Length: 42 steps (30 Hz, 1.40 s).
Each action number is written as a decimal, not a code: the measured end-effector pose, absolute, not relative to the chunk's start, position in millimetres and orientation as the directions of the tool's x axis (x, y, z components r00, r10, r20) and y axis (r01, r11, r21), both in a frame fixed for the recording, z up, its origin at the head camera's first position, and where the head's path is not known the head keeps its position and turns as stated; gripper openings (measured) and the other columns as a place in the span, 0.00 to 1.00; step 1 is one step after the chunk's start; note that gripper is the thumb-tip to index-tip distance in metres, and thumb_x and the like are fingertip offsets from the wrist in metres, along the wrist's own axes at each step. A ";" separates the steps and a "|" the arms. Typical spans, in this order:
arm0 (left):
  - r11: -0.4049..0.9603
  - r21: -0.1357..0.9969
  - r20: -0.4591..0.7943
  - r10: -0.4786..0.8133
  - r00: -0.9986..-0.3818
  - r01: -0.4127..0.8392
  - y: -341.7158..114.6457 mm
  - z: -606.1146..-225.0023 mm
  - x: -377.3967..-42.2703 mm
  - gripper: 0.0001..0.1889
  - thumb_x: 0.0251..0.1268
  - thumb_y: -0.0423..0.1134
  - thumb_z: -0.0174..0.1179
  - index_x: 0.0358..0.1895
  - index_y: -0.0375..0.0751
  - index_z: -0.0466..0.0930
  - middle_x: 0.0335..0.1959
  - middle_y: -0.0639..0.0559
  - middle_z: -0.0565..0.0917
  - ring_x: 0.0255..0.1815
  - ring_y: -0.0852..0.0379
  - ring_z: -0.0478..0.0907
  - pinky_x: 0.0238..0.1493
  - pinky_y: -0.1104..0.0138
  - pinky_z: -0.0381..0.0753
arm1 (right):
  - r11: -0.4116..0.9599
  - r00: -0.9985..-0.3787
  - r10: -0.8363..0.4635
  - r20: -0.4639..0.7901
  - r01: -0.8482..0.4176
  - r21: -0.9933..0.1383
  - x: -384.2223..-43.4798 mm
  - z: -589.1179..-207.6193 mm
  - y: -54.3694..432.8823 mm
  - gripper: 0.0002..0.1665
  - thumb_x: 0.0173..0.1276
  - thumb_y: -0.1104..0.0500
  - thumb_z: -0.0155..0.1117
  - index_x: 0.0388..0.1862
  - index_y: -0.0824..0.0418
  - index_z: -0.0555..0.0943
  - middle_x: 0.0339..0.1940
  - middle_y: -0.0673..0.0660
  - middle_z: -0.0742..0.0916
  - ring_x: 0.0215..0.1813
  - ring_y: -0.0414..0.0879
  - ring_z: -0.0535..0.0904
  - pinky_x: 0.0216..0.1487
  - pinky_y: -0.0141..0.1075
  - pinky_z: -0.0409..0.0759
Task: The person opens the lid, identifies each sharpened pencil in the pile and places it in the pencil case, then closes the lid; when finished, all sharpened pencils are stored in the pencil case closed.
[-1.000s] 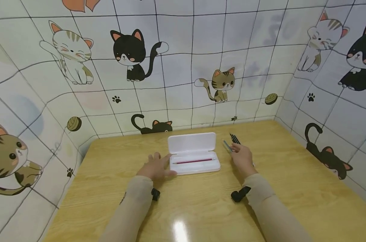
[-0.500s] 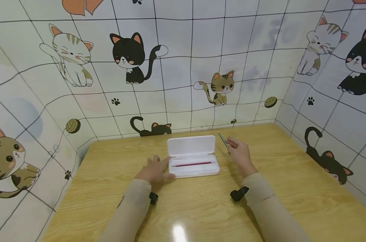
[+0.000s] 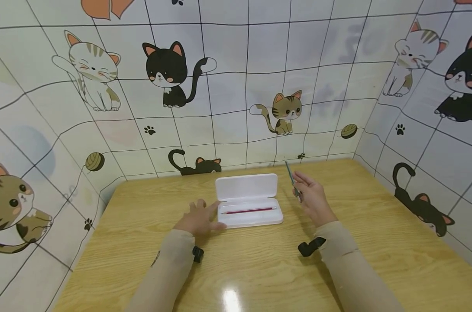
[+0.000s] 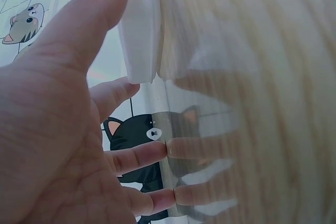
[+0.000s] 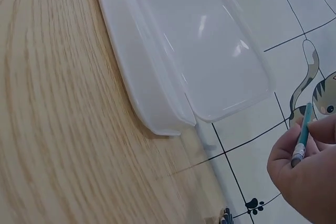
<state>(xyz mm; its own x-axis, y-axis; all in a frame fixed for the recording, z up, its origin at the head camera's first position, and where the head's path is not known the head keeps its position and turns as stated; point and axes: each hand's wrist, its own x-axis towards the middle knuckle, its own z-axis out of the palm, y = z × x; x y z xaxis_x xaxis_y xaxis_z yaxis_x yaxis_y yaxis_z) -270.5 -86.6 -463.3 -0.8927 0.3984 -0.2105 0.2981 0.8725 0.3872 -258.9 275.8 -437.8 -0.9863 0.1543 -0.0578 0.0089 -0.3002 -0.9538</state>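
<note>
A white pencil case [image 3: 246, 187] lies with its lid raised in the middle of the table. One red pencil [image 3: 249, 211] rests lengthwise inside it. My left hand [image 3: 198, 219] touches the case's left end; in the left wrist view its thumb lies along the case wall [image 4: 140, 30] and the other fingers [image 4: 137, 158] reach down to the table, loosely extended. To the right of the case, my right hand [image 3: 313, 199] pinches a teal pencil [image 5: 305, 127] between thumb and fingers, raised above the table. The pencil's eraser end shows in the right wrist view.
Several dark pencils [image 5: 226, 216] lie on the table beyond the case, at the right wrist view's bottom edge; my right hand hides them in the head view. A cat-print wall covering [image 3: 228, 95] borders the wooden table [image 3: 259, 268] at the back and sides.
My right hand has lifted the teal pencil from beside the dark pencils and tilted it more upright. The left hand stays at the case's left end.
</note>
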 end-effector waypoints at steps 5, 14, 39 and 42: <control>0.872 0.393 -0.215 0.396 -0.893 0.293 -87.2 -463.1 -271.2 0.49 0.61 0.70 0.62 0.82 0.65 0.51 0.76 0.35 0.57 0.77 0.27 0.48 0.66 0.30 0.60 | -0.435 -0.992 0.100 -0.071 0.020 -0.900 -259.6 -439.9 276.2 0.34 0.80 0.68 0.50 0.82 0.64 0.56 0.77 0.55 0.70 0.55 0.37 0.75 0.41 0.28 0.76; 0.872 0.384 -0.207 0.401 -0.892 0.303 -85.4 -460.7 -271.3 0.48 0.60 0.71 0.62 0.82 0.64 0.53 0.75 0.35 0.58 0.75 0.28 0.51 0.65 0.31 0.62 | -0.644 -0.996 0.044 -0.078 0.031 -0.764 -258.9 -439.4 278.0 0.38 0.79 0.72 0.49 0.83 0.62 0.52 0.53 0.49 0.86 0.52 0.40 0.76 0.42 0.30 0.76; 0.883 0.367 -0.210 0.386 -0.898 0.293 -86.0 -457.6 -271.2 0.48 0.61 0.71 0.61 0.82 0.66 0.51 0.76 0.35 0.57 0.77 0.26 0.48 0.66 0.31 0.60 | -0.315 -0.978 0.174 0.116 -0.167 -0.934 -258.5 -429.3 258.1 0.19 0.75 0.73 0.56 0.61 0.65 0.81 0.45 0.50 0.82 0.45 0.40 0.78 0.51 0.30 0.81; 0.881 0.375 -0.214 0.385 -0.898 0.288 -87.2 -459.2 -271.6 0.48 0.61 0.71 0.62 0.82 0.67 0.51 0.76 0.35 0.57 0.77 0.26 0.48 0.66 0.31 0.60 | -0.083 -0.968 0.188 0.168 -0.187 -0.979 -256.8 -429.3 252.8 0.19 0.75 0.70 0.59 0.64 0.70 0.78 0.43 0.47 0.83 0.44 0.37 0.78 0.47 0.27 0.81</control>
<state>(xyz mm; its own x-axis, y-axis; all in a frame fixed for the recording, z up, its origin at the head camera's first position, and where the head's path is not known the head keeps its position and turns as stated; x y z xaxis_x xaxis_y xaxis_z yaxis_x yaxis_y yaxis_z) -271.6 -87.2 -459.2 -0.8980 0.3847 -0.2135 0.2884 0.8812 0.3746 -256.8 252.8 -429.3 -0.9676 0.1884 0.1684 -0.1865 -0.0831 -0.9789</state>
